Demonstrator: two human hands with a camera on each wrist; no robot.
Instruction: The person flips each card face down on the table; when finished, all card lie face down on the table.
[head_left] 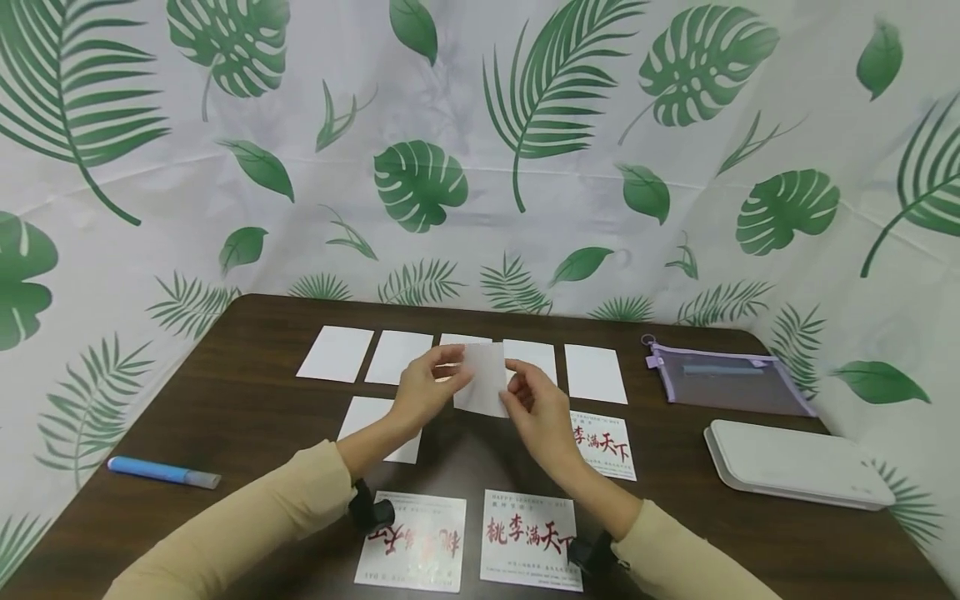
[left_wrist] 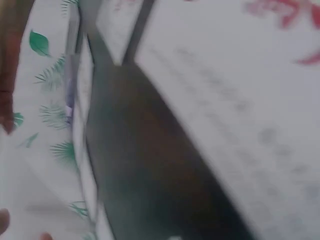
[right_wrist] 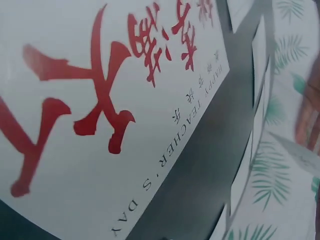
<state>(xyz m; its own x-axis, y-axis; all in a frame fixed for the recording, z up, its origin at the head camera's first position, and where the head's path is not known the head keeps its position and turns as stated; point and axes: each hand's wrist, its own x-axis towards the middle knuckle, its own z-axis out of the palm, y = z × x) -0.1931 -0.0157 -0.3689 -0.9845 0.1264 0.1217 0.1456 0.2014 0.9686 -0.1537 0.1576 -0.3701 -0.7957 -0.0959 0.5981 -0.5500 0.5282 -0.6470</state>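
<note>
— Fingers of both hands, our left hand (head_left: 426,392) and right hand (head_left: 534,410), pinch one blank white paper card (head_left: 483,379) by its side edges, lifted above the dark brown wooden table (head_left: 247,425).

— We hold it over the row of white cards (head_left: 335,353), beyond the red-lettered greeting cards (head_left: 531,537).

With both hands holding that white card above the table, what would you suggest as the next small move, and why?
Probably lower the white card into the open spot in the near row, between the blank card and the printed card. The left hand and right hand both pinch it in the air above that gap.
</note>
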